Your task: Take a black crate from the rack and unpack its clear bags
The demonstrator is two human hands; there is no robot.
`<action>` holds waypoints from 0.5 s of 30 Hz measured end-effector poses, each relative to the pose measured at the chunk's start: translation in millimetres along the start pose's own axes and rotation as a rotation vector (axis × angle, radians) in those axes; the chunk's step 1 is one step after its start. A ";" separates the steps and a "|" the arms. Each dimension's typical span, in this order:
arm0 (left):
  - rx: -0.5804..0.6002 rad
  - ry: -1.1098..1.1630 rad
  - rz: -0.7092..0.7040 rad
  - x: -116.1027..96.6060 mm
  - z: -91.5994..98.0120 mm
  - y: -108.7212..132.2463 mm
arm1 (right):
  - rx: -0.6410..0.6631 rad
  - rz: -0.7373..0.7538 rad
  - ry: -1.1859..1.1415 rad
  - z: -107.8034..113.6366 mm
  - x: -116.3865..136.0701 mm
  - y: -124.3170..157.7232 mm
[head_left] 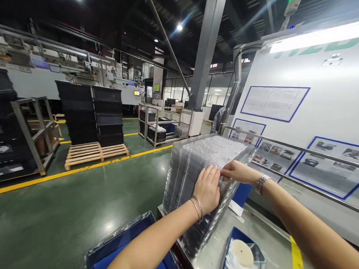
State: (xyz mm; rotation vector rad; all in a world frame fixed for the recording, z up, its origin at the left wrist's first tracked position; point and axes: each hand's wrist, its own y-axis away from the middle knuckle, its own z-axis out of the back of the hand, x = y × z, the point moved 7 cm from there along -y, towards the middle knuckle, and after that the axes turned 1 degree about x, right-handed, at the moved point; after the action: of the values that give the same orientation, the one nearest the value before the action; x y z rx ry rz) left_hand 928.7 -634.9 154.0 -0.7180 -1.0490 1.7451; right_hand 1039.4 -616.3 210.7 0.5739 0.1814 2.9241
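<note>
A tall upright stack of clear bubble-wrap bags (182, 178) stands on a metal table in front of me, its textured top catching the light. My left hand (206, 187), with two thin bangles at the wrist, lies against the near side of the stack, fingers extended close to the top edge; its thumb is hidden. Just to the right, my right hand (237, 171), wearing a metal watch, pinches the bubble wrap at that same edge. The two hands' fingertips nearly meet there.
Below my left arm is a blue plastic-lined bin (109, 256). A small blue tray (226, 252) holds white cloth and a cream disc (242, 253). Rails (319, 153) and a white machine (308, 69) flank the right. Black crates (77, 111) on pallets (84, 153) stand beyond.
</note>
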 end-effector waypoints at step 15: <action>0.030 0.021 -0.012 5.6 -1.9 6.6 | -0.318 0.224 0.138 0.1 -16.9 21.0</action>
State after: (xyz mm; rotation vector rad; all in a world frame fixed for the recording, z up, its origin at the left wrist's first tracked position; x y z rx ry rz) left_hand 925.3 -630.4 147.1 -0.7085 -1.0086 1.7355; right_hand 1052.2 -639.8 207.7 0.3638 -0.3504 3.1134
